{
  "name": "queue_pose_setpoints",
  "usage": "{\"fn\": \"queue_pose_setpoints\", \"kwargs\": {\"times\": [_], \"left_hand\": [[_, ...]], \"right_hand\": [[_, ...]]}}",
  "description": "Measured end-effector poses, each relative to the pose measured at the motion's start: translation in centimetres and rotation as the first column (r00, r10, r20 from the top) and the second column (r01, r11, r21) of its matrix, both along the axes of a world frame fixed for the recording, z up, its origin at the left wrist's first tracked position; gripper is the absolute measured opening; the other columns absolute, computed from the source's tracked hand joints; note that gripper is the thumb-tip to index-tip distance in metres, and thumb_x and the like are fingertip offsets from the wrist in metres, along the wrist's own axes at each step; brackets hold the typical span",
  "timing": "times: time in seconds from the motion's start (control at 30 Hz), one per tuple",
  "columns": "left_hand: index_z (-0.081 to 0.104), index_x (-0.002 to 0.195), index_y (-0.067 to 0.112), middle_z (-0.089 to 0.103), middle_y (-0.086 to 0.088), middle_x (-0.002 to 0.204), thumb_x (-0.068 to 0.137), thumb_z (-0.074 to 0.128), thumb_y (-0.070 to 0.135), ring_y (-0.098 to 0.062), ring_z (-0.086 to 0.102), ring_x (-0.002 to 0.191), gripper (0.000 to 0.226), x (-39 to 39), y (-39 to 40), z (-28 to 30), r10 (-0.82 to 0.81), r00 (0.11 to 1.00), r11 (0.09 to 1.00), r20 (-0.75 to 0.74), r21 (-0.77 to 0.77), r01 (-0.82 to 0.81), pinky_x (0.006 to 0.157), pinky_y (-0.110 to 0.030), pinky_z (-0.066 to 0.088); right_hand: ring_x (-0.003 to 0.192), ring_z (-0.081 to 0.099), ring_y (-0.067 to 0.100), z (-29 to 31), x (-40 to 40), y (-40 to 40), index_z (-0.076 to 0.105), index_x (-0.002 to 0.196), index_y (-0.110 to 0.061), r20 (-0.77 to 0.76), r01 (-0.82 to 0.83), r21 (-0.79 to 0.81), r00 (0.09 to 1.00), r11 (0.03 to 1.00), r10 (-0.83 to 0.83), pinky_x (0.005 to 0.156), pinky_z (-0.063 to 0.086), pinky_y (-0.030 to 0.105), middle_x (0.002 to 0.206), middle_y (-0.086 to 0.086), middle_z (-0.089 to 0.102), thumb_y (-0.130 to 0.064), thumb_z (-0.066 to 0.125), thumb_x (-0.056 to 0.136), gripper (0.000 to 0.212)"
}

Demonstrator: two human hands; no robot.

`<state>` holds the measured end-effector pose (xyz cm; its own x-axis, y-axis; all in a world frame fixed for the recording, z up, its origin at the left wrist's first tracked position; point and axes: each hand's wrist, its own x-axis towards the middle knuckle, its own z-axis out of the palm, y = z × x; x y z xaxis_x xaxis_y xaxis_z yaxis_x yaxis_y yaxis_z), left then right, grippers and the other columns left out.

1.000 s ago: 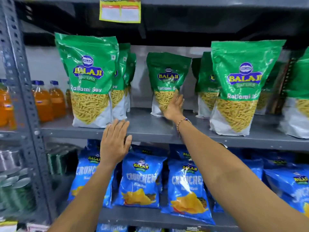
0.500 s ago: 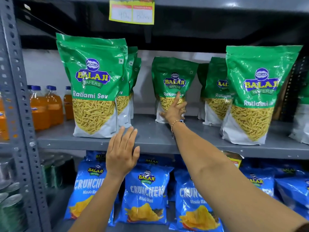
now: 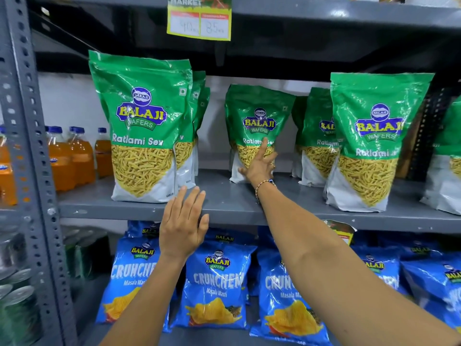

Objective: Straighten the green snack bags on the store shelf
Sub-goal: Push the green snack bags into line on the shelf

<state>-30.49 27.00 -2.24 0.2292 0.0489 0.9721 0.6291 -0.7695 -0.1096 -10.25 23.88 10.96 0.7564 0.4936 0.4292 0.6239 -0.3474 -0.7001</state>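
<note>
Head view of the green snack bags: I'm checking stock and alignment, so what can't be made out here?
- Bags behind the front-left bag: only edges show in the head view, count unclear.
- Middle bag: lower front covered by the right hand.
- Far-right bag: cut off by the frame edge.
- Price tag: handwriting faint, top cropped.

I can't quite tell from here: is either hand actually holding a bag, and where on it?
The right hand touches the middle green bag at its lower front; a closed grip isn't visible. The left hand is open, holding nothing.
</note>
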Motion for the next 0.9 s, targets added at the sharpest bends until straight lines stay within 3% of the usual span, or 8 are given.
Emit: {"fn": "queue_pose_setpoints", "kwargs": {"times": [0.23, 0.4, 0.9], "left_hand": [[0.049, 0.133, 0.009, 0.059, -0.011, 0.134, 0.101, 0.029, 0.033, -0.032, 0.045, 0.132, 0.045, -0.4, -0.6, 0.2, -0.006, 0.999, 0.999, -0.036, -0.049, 0.004, 0.106, -0.044, 0.033], [0.048, 0.135, 0.009, 0.056, -0.011, 0.137, 0.102, 0.030, 0.033, -0.032, 0.042, 0.134, 0.045, -0.7, -0.8, 0.2, -0.017, 0.997, 0.996, -0.075, -0.092, 0.010, 0.108, -0.044, 0.030], [0.051, 0.134, 0.006, 0.057, -0.015, 0.135, 0.102, 0.024, 0.036, -0.034, 0.043, 0.134, 0.051, -1.5, -2.2, 0.9, -0.044, 0.985, 0.971, -0.169, -0.241, 0.002, 0.110, -0.043, 0.024]], "right_hand": [[0.138, 0.027, 0.049, -0.2, -1.9, -2.1, -0.027, 0.147, -0.017, -0.011, 0.008, 0.060, 1.000, 0.998, -0.008, 0.111, 0.030, 0.059, 0.156, 0.024, 0.000, -0.020, 0.079, 0.076, 0.128], [0.135, 0.031, 0.047, -0.2, -3.4, -3.8, -0.023, 0.149, -0.013, 0.020, 0.020, 0.045, 1.000, 0.999, -0.020, 0.108, 0.035, 0.057, 0.154, 0.023, 0.007, -0.023, 0.079, 0.076, 0.126], [0.132, 0.036, 0.047, -0.7, -7.8, -8.2, -0.012, 0.152, -0.013, 0.065, 0.098, 0.064, 0.993, 0.993, -0.102, 0.103, 0.039, 0.059, 0.153, 0.023, 0.012, -0.026, 0.080, 0.075, 0.120]]}}
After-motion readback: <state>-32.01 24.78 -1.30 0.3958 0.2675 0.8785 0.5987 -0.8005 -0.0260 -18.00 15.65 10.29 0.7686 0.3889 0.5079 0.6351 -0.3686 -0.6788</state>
